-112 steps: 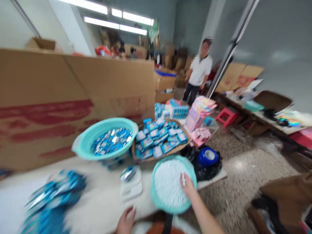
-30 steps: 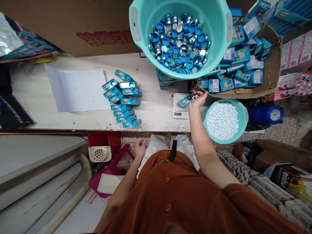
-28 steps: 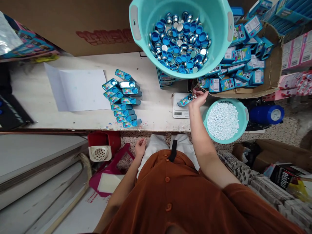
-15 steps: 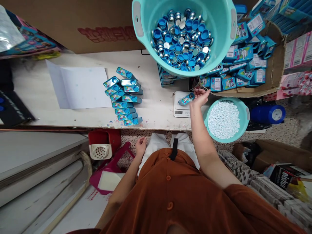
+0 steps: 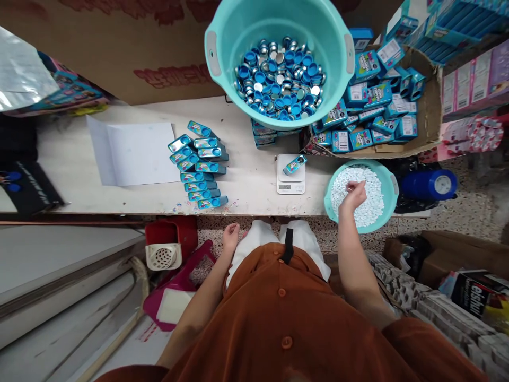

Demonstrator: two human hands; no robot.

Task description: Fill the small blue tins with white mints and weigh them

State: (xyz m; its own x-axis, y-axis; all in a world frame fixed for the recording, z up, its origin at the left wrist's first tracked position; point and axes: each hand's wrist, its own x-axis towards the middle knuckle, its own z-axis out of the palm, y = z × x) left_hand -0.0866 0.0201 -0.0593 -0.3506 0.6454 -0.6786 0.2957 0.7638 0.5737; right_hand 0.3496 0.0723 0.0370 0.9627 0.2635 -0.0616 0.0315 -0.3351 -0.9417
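My right hand (image 5: 354, 196) is over the turquoise basin of small white candies (image 5: 371, 183), its fingers curled together. Whether any candies are between the fingertips is hidden. To the left of that basin, a small blue tin (image 5: 295, 165) lies slanted on a white kitchen scale (image 5: 291, 188) with a lit display. My left hand (image 5: 230, 236) hangs beside my thigh below the table edge, fingers loosely curled in, and no object shows in it. Several blue tins (image 5: 203, 178) stand grouped on the table beside a sheet of white paper (image 5: 141, 154).
A large turquoise tub (image 5: 278, 124) of blue and silver caps stands at the back. Behind the candy basin is a cardboard box (image 5: 431, 122) full of blue tins. A blue roll (image 5: 429, 184) lies at the right. A red mop bucket (image 5: 161, 231) stands below the table.
My right hand has left the tin on the scale and moved right and toward me, over the candies. The tin stays on the scale. The view has shifted slightly; my left hand still hangs down.
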